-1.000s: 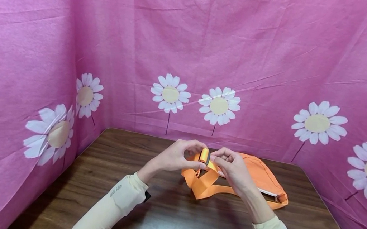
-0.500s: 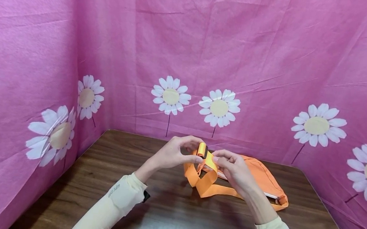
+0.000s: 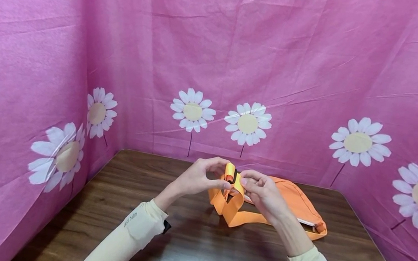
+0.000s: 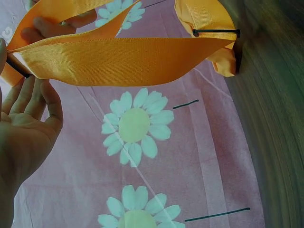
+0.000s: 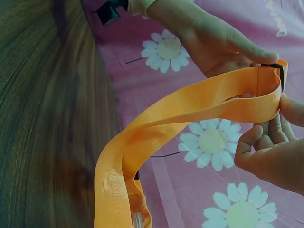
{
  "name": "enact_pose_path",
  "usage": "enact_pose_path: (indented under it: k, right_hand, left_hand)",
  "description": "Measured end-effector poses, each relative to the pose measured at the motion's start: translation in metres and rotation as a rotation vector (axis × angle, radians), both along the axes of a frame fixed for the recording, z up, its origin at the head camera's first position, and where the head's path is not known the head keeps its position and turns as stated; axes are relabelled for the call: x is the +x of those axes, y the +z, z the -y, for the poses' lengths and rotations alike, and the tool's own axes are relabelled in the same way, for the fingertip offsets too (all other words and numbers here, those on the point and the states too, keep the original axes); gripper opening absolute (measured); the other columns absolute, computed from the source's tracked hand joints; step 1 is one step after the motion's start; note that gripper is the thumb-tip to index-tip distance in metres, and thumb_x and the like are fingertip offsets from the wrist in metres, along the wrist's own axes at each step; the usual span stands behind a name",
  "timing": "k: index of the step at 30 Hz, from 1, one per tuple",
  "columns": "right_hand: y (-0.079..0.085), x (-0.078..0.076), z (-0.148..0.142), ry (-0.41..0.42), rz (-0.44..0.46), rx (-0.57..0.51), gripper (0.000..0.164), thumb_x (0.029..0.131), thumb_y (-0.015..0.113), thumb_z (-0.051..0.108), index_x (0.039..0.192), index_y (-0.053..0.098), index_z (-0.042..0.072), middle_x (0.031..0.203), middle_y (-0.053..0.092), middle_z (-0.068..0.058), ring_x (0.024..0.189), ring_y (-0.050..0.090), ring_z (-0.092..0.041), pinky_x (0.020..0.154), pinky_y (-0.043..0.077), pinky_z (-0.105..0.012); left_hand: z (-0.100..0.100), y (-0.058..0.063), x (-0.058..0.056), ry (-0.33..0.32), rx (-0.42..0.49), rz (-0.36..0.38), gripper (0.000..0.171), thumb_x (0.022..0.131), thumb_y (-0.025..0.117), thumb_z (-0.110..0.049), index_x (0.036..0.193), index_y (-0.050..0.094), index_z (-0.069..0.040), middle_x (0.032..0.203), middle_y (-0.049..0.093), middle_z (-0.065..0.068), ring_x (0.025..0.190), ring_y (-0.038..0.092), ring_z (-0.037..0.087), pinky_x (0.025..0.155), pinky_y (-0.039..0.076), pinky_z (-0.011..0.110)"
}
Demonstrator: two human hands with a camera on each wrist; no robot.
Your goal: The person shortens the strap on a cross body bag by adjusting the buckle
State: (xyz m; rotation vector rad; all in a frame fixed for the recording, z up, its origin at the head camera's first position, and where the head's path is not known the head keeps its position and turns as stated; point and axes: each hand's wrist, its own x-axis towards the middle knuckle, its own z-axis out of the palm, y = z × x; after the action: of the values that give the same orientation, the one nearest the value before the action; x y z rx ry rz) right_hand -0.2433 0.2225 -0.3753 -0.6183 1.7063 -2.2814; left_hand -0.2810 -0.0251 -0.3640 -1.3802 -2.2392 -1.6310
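An orange belt bag [image 3: 292,194] lies on the table, its webbing strap [image 3: 230,212] looping up toward both hands. Black plastic slider [image 3: 235,176] is threaded on the strap, and a short loop of webbing bulges through it. My left hand [image 3: 199,177] pinches the slider between thumb and fingers. Just right of it, my right hand [image 3: 263,194] pinches the strap with thumb and index finger. In the right wrist view the slider [image 5: 281,75] sits between both hands' fingertips. A second black buckle [image 4: 216,33] joins strap and bag in the left wrist view.
The dark wood table [image 3: 185,243] is enclosed at the back and sides by a pink cloth [image 3: 293,43] printed with daisies. The bag's white zipper [image 3: 304,221] faces me, partly open at its right end.
My left hand and the slider first shift a little left, away from the right fingers, baring more strap; then that gap narrows slightly. The bag stays where it was.
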Motion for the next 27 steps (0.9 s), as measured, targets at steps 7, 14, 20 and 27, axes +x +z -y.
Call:
enact_pose_path:
  k: [7,14,20,27]
  right_hand:
    - [0.000,0.003,0.004,-0.052,0.017,0.035,0.011,0.102,0.061,0.004,0.112,0.066,0.004,0.095,0.072,-0.007,0.089,0.068,-0.021,0.087,0.054,-0.035]
    - [0.000,0.003,0.004,-0.092,-0.001,0.070,0.013,0.100,0.065,0.005,0.113,0.065,0.003,0.098,0.073,-0.009,0.092,0.069,-0.020,0.089,0.054,-0.034]
    - [0.000,0.002,0.003,-0.117,-0.023,0.109,0.019,0.099,0.068,0.010,0.114,0.064,0.000,0.097,0.072,-0.011,0.089,0.068,-0.024,0.088,0.054,-0.036]
    - [-0.002,-0.002,-0.002,-0.131,-0.003,0.166,0.022,0.100,0.068,0.014,0.116,0.067,-0.001,0.096,0.068,-0.006,0.086,0.062,-0.018,0.082,0.052,-0.032]
  left_hand:
    - [-0.003,-0.003,0.000,-0.022,-0.011,-0.036,0.045,0.089,0.083,-0.027,0.129,0.064,-0.019,0.102,0.071,-0.007,0.096,0.068,0.013,0.084,0.054,0.044]
    - [-0.004,-0.002,-0.001,-0.037,-0.030,-0.078,0.046,0.089,0.082,-0.030,0.130,0.062,-0.022,0.102,0.070,-0.009,0.095,0.067,0.011,0.082,0.056,0.035]
    - [-0.001,0.001,-0.002,-0.013,-0.028,-0.162,0.047,0.087,0.084,-0.029,0.129,0.065,-0.018,0.112,0.066,-0.010,0.101,0.065,0.011,0.086,0.054,0.034]
    - [0.008,0.005,-0.007,0.029,0.035,-0.193,0.043,0.086,0.085,-0.025,0.124,0.067,-0.022,0.110,0.065,-0.010,0.096,0.065,0.013,0.082,0.054,0.037]
